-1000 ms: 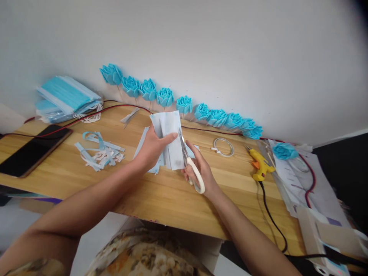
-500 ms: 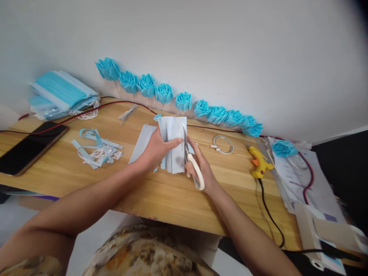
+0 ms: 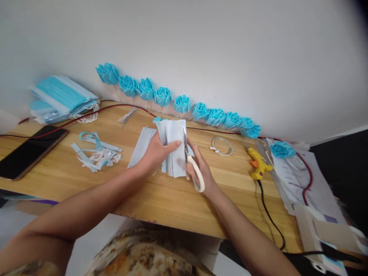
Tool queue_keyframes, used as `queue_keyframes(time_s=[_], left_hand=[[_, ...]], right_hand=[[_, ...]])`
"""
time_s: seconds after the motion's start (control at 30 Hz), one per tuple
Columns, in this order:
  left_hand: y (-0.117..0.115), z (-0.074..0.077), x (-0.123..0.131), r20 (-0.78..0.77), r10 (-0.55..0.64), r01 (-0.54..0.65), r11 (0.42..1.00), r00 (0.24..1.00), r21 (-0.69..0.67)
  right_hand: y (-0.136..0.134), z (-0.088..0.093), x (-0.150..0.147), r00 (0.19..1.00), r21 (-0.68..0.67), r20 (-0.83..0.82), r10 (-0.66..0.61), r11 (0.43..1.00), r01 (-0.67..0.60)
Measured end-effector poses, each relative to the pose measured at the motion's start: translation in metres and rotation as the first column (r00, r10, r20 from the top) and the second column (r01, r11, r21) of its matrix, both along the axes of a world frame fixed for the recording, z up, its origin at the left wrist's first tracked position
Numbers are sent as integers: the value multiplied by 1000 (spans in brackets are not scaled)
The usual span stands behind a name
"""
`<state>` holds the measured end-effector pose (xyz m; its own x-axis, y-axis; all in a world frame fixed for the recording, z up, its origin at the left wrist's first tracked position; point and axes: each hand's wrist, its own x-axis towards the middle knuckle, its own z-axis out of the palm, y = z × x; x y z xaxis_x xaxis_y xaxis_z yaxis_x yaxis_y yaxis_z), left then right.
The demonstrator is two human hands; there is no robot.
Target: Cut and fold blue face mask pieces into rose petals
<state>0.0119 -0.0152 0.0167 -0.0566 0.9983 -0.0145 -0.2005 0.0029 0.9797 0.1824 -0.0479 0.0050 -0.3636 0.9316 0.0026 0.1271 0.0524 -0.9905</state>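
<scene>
Left hand [image 3: 153, 153]: fingers closed on sheet [image 3: 176, 132], thumb pressed across its front.
Right hand [image 3: 201, 168]: fingers gripping scissors [image 3: 192, 165] by the white handle.
Sheet: pale blue, pleated, held upright above the counter [image 3: 161, 195], centre.
Scissors: blades up along the sheet's right edge, touching it.
Second sheet [image 3: 140, 147]: flat on counter, just left of the left hand.
Scraps [image 3: 96, 151]: strips, left.
Phone [image 3: 28, 153]: far left, near edge.
Masks [image 3: 61, 97]: stack, far left, by the wall.
Roses [image 3: 181, 103]: blue row along the wall.
Tape ring [image 3: 221, 145]: right of the scissors.
Glue gun [image 3: 258, 163]: yellow, right.
</scene>
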Motion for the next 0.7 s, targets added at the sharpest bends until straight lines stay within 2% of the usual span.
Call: queue_keyframes(time_s=[0.4,0.7], left_hand=[[0,-5,0,7,9,-9,1000,1000,-15],[-1,-1,1,10,14,-14,1000,1000,-5]], right_hand=[[-1,-2,0,999,-32,-35,-36,999,35],[-2,-3,-1,997,-54,-64,-40,998,37]])
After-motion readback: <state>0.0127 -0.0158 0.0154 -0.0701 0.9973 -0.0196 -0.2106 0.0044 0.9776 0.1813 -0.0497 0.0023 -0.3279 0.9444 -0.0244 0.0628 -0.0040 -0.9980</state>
